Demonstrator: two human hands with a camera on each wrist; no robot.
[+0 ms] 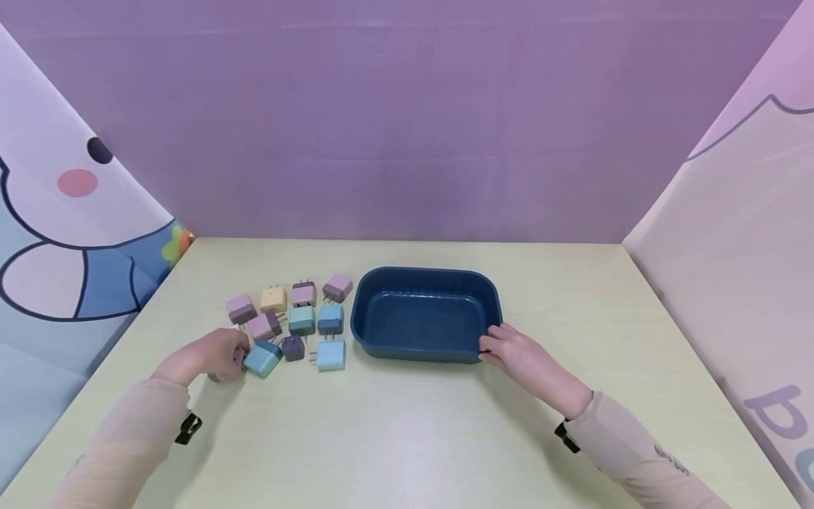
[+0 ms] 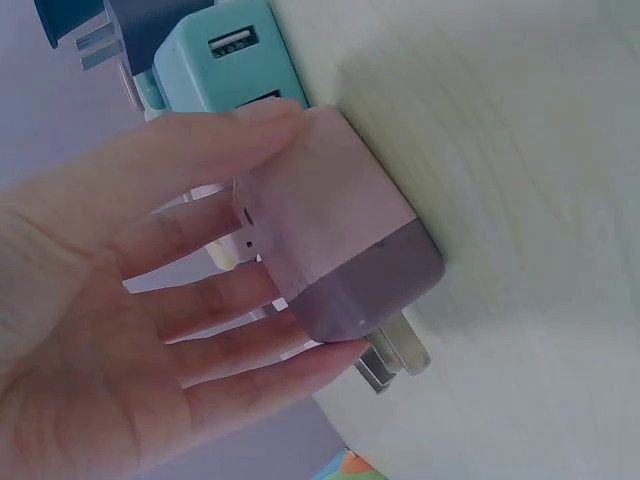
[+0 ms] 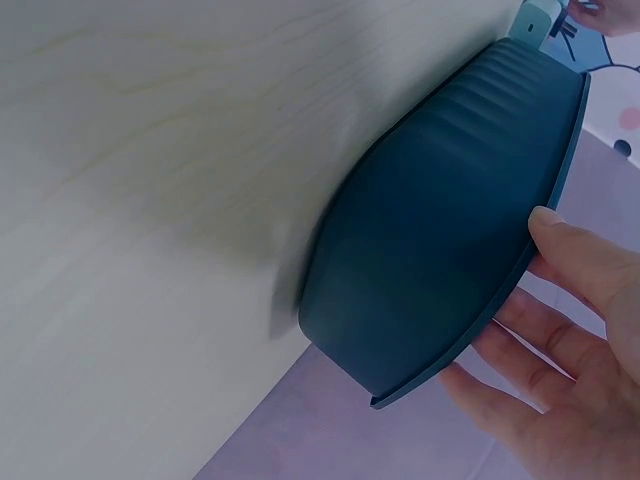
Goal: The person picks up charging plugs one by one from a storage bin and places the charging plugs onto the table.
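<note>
My left hand [image 1: 218,351] is at the left side of the group of chargers. In the left wrist view, its thumb and fingers hold a pink charger [image 2: 330,195] with a purple end and metal prongs pointing down-right. A teal charger [image 1: 263,358] lies just right of that hand. At the middle of the table stands a dark blue basin [image 1: 416,354], with nothing visible inside. My right hand [image 1: 518,353] grips its front right corner, the thumb on the outer rim and the fingers behind the edge in the right wrist view.
Several chargers lie left of the basin, among them a yellow one [image 1: 273,298], a light blue one [image 1: 331,355] and a dark purple one [image 1: 293,348]. A purple backdrop [image 1: 407,127] rises behind the table [image 1: 407,438], and printed cloths flank both sides.
</note>
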